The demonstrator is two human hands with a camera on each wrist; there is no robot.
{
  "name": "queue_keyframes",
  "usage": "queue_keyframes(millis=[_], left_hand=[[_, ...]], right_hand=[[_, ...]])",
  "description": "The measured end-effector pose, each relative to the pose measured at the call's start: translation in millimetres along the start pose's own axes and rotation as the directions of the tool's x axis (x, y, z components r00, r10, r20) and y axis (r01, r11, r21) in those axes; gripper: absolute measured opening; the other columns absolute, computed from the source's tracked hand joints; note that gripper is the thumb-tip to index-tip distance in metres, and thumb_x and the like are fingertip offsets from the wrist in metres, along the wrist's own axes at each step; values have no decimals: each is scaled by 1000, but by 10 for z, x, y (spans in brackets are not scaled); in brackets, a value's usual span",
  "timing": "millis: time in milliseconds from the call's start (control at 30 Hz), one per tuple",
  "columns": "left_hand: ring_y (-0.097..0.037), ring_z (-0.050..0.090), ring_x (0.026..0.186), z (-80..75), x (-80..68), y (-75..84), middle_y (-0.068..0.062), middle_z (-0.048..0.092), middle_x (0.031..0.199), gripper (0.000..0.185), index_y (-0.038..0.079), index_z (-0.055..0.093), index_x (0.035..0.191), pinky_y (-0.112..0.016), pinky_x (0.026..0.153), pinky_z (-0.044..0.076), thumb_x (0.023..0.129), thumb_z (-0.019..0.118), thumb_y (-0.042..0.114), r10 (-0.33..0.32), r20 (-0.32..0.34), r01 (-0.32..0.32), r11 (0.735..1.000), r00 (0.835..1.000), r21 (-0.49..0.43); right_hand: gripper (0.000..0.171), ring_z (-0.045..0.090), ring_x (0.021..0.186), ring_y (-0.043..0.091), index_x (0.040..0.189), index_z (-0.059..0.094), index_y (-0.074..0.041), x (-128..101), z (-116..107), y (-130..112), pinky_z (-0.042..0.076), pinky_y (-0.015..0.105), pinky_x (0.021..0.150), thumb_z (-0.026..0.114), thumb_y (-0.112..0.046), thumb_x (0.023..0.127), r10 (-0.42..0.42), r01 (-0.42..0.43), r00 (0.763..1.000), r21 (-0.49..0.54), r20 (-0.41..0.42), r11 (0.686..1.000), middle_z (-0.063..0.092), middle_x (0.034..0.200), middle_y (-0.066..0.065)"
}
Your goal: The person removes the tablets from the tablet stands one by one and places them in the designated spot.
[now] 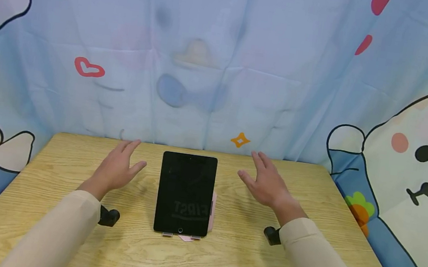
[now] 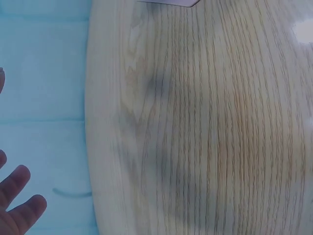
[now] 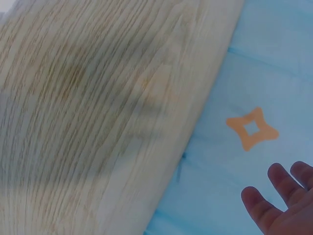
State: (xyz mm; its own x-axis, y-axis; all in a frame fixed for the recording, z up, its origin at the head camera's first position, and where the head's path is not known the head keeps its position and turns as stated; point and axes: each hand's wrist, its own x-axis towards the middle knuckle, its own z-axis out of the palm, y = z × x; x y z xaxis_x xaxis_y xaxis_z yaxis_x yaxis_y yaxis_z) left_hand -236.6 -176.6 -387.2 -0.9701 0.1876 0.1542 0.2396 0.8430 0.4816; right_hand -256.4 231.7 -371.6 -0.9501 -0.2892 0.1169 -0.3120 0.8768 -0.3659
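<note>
Wooden tabletop (image 1: 262,261) carries a dark tablet (image 1: 185,193) at centre, long axis running away from the person. Left hand (image 1: 116,168) and right hand (image 1: 268,183) hover equally near either side, fingers relaxed, holding nothing.

Our two open hands flank a dark tablet on a wooden table.

We hold our left hand (image 1: 118,167) and right hand (image 1: 266,183) above the light wooden table (image 1: 46,201), fingers straight and relaxed, each near but apart from the black rectangular tablet (image 1: 185,194) lying between them. A pink cover (image 1: 212,212) peeks out along the tablet's right edge. Behind the table hangs a pale blue cartoon-printed curtain (image 1: 208,51). Beige sleeves (image 1: 59,230) cover both our forearms.
</note>
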Motion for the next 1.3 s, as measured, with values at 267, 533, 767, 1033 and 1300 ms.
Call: queue_keyframes(millis=[267,533,767,1033,1300], left_hand=[[-47,31,140,21,-14,16,-27,31,155,69,2,26,157,-63,108,29,103,58,31,-10,27,12,998,1000,-63],[-44,48,125,60,-52,48,-28,38,148,65,-1,31,154,-60,100,40,102,60,26,44,-16,-45,990,999,-132],[-44,48,127,116,-82,69,-27,40,147,62,-1,34,153,-59,100,42,103,59,26,15,-15,-18,977,1000,-211],[-45,48,127,157,-115,70,-26,42,146,62,1,35,153,-60,99,42,103,59,27,10,-9,-12,965,1000,-260],[-42,49,127,215,-171,75,-25,43,146,64,4,35,154,-59,97,44,101,63,28,3,24,4,960,1000,-281]], right_hand=[[79,19,145,47,159,17,0,-8,44,-7,23,63,112,50,-45,104,7,-6,1000,52,-10,999,17,160,27],[80,19,146,46,159,15,-1,-28,86,-39,22,63,112,50,-47,103,-2,5,1000,113,-21,994,18,160,26],[79,43,131,47,160,15,-3,-72,131,-70,33,64,105,50,-47,104,-9,14,1000,173,-29,985,19,160,27],[76,49,126,45,159,18,-2,-98,199,-93,39,62,101,50,-45,104,-13,23,999,218,-47,976,26,157,26],[75,49,126,44,159,19,-1,-107,243,-116,40,61,101,49,-45,105,-20,34,998,253,-54,967,26,158,25]])
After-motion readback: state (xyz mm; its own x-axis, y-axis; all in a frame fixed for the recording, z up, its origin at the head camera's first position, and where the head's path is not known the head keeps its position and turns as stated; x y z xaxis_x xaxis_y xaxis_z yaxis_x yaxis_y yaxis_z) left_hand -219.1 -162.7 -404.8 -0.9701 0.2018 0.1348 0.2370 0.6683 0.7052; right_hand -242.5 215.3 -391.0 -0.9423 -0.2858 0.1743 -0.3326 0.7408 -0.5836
